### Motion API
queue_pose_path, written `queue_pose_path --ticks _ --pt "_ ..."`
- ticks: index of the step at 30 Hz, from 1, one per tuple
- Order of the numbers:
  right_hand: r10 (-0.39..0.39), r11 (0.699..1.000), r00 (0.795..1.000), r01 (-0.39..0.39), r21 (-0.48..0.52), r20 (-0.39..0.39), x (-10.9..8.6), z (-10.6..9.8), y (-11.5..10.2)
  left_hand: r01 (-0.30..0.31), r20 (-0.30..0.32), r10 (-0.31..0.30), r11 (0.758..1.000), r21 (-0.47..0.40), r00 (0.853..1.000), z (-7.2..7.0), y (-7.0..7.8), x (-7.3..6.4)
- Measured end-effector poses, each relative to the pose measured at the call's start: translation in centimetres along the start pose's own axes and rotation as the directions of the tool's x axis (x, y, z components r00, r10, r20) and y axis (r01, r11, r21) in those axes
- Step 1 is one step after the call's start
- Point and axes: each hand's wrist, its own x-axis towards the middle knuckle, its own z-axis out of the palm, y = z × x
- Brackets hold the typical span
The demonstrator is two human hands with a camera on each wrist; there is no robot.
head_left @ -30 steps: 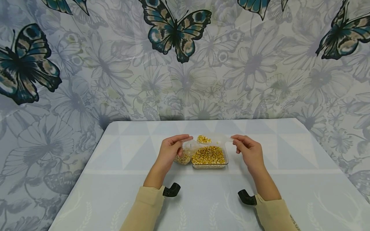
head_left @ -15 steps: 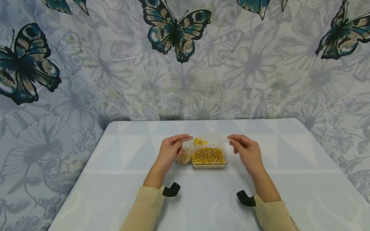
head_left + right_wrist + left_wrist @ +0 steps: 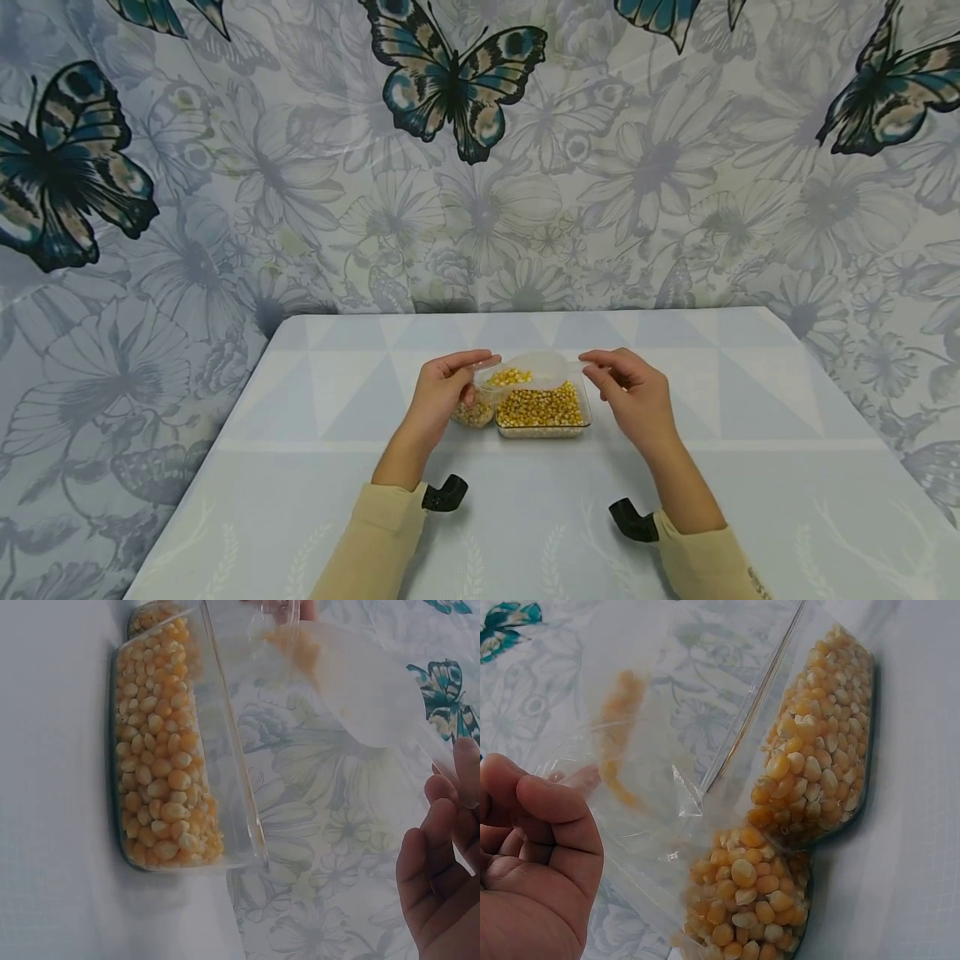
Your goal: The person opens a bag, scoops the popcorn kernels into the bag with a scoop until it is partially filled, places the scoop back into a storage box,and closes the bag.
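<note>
My right hand (image 3: 639, 398) pinches the handle of a translucent white plastic scoop (image 3: 375, 690), which tilts leftward with yellow corn kernels (image 3: 510, 377) gathered at its far end. That end overlaps the mouth of a clear plastic bag (image 3: 652, 840) in the wrist views. On the left, my left hand (image 3: 437, 398) pinches the bag's upper edge and keeps it raised. Corn kernels (image 3: 742, 900) fill the bag's bottom, which rests on the table. Right beside it stands a clear rectangular container (image 3: 543, 432) holding many more kernels.
The table (image 3: 525, 525) has a pale cover with triangles and leaf prints. Behind it hangs a floral wall covering (image 3: 480, 242) with butterflies. A black wrist mount (image 3: 446, 493) sticks out from the left sleeve, another black mount (image 3: 633, 521) from the right one.
My right hand has moved left with the scoop, bringing its kernels from behind the container to the bag's mouth. The scoop now tilts more. My left hand has stayed in place.
</note>
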Motion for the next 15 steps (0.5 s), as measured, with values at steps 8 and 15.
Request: queue_pose_path --ticks 8,15 --pt "-0.09 0.994 0.995 0.087 -0.069 -0.035 -0.1 0.4 0.2 -0.009 0.013 0.009 1.0 0.01 1.0 -0.1 -0.1 0.0" --pt "-0.173 0.983 0.984 0.169 -0.077 -0.053 0.1 0.5 2.1 -0.012 0.012 0.012 1.0 0.0 1.0 -0.2 -0.2 0.2"
